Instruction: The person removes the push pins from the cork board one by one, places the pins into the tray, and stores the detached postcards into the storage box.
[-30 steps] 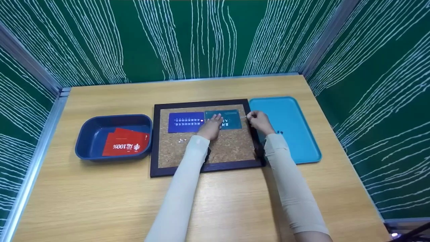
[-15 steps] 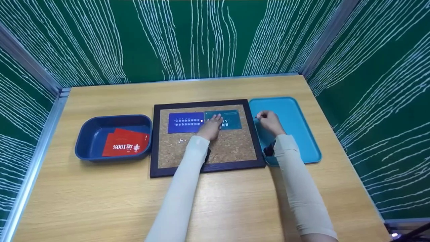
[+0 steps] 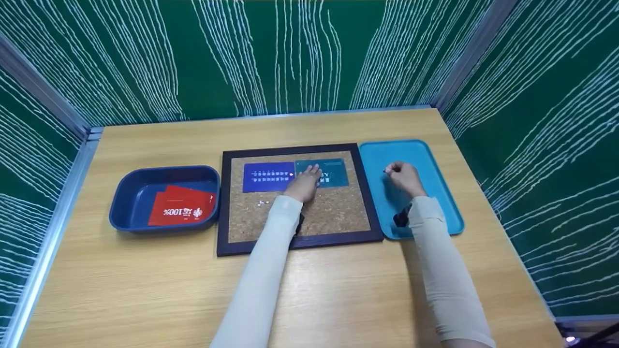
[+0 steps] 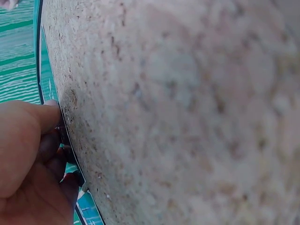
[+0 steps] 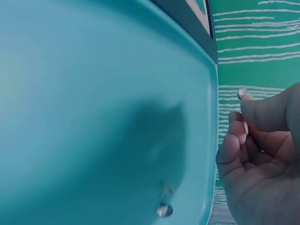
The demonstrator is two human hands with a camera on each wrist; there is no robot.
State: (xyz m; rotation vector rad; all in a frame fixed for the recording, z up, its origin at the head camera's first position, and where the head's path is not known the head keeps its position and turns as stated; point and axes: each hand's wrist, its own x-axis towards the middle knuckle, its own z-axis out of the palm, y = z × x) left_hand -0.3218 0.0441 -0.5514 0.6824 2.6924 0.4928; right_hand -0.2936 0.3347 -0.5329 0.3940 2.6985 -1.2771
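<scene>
On the framed cork board (image 3: 338, 212), a purple card (image 3: 263, 177) and a green card (image 3: 338, 170) lie side by side. My left hand (image 3: 303, 186) rests over the inner edges of both cards, fingers extended onto the green one. The left wrist view shows the left thumb and fingers (image 4: 28, 150) low against the board. Above the blue tray (image 3: 425, 164), my right hand (image 3: 406, 179) pinches a small clear push pin (image 5: 242, 93) between thumb and finger. Another shiny pin (image 5: 164, 209) lies in the tray below it. A pin's bright head (image 3: 291, 174) shows on the purple card.
Left of the board stands a dark blue bin (image 3: 138, 175) with red cards (image 3: 181, 205) in it. Several small clear pieces (image 3: 262, 203) sit on the cork below the purple card. Green patterned panels (image 3: 290, 58) enclose the table (image 3: 121, 280) behind and at the sides.
My right hand has moved right, from the green card's right edge to over the blue tray, with the push pin pinched. My left hand has stayed on the cards.
</scene>
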